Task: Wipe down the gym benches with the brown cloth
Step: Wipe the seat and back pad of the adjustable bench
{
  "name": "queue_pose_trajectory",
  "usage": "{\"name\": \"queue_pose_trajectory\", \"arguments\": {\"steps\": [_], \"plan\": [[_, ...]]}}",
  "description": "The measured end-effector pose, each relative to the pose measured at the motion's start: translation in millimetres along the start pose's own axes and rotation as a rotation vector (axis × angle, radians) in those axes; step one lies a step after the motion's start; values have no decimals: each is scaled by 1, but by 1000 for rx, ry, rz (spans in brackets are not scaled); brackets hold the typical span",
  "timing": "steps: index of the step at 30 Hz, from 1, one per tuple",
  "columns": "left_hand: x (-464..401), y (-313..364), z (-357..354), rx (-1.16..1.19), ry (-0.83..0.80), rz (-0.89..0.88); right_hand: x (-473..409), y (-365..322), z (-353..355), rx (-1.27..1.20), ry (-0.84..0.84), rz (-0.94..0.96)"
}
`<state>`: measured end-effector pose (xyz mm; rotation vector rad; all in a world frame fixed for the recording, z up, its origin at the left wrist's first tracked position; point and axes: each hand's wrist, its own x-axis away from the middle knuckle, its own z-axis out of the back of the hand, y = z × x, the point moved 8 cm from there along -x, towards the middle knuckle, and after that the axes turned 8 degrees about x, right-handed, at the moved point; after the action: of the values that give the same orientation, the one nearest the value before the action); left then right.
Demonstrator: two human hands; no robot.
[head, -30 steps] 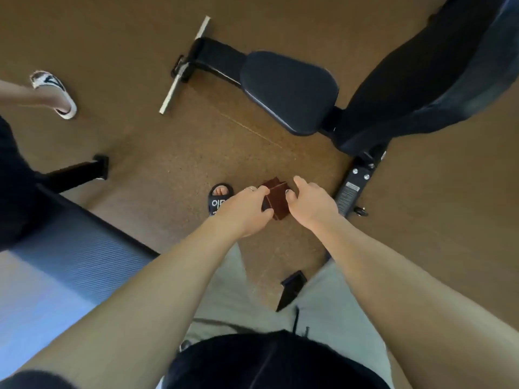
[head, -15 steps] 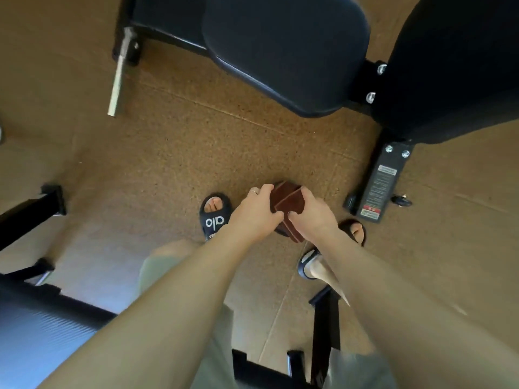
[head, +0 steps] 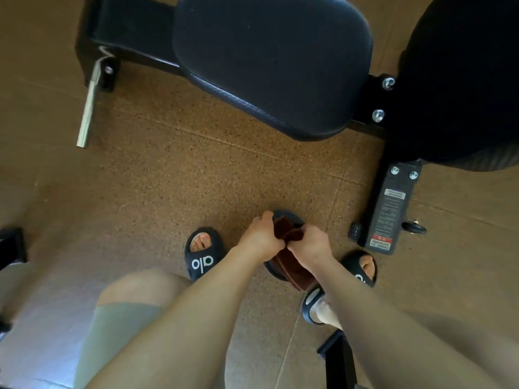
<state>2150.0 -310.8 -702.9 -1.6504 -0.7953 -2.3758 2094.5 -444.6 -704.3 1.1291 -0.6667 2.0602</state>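
Both my hands hold the folded brown cloth [head: 289,237] in front of me, above the floor. My left hand [head: 259,238] grips its left edge and my right hand [head: 310,244] pinches its right side; a fold of cloth hangs down below them. Ahead stands a gym bench with a black padded seat [head: 269,57] and a black backrest [head: 460,80] at the upper right, about an arm's length beyond my hands.
The bench's black frame foot [head: 386,211] with a warning label rests on the speckled brown floor [head: 168,178] to the right. A metal bar [head: 88,108] sticks out at the bench's left end. My sandalled feet [head: 202,254] stand below. Another frame piece [head: 337,360] lies bottom right.
The view has closed in on the bench seat and tilted down. My hands stay together on the cloth, now lower in view, with more of it hanging below.
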Motion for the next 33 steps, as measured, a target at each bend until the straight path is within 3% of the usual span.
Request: {"name": "queue_pose_trajectory", "arguments": {"steps": [7,10,13,17,23,28,30,33], "plan": [[-1,7,26,53,-61,108,2,-22,28,-226,-119,-1],[1,22,46,196,-100,98,2,-50,53,-307,-118,33],[6,48,80,306,-89,15,6,-81,91,-350,-56,128],[29,99,136,245,-6,-235,28,-120,143,-452,104,335],[71,153,223,96,272,-463,58,-155,205,-645,366,571],[71,184,270,126,566,-656,34,-143,224,-468,749,386],[58,190,269,-60,660,-692,15,-137,212,-420,777,313],[38,190,253,-546,862,-700,-1,-134,197,-496,810,284]]}}
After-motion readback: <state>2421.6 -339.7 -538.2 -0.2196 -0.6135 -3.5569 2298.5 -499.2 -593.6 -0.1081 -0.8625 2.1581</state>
